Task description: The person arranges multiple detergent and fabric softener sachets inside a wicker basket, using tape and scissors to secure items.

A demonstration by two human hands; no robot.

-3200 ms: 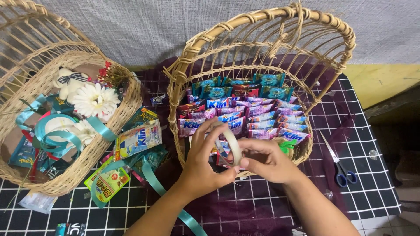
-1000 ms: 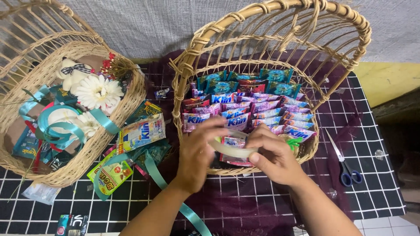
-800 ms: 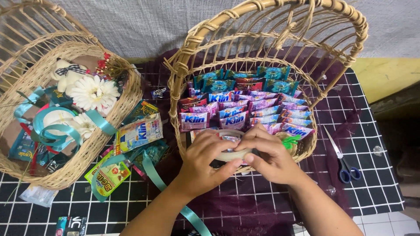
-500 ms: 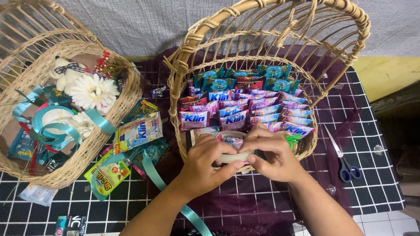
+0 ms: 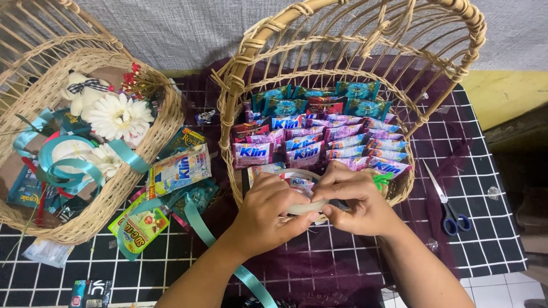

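I see both hands meeting over the near rim of the big wicker basket [image 5: 240, 91] that stands toward the far middle of the table [image 5: 485, 188]. My left hand [image 5: 268, 214] has its grip clenched around a roll of clear tape [image 5: 305, 197], fingers curled over the ring's left side. My right hand [image 5: 359, 199] pinches the same roll from the right, fingertips pressed at its upper edge; whether it grasps a loose tape end I cannot tell. The roll sits just above the basket's front edge, touching both hands.

Inside the basket, rows of small sachets [image 5: 319, 137] in pink, purple, teal and red lie packed side by side. A second wicker basket [image 5: 114, 194] rests at the table's left edge, holding a white flower [image 5: 120, 117], a small plush toy [image 5: 83, 94] and coiled teal ribbon [image 5: 63, 165]. Between the two baskets lie loose packets [image 5: 180, 171]. Scissors [image 5: 448, 202] with blue handles lie near the right edge, well apart from the hands.
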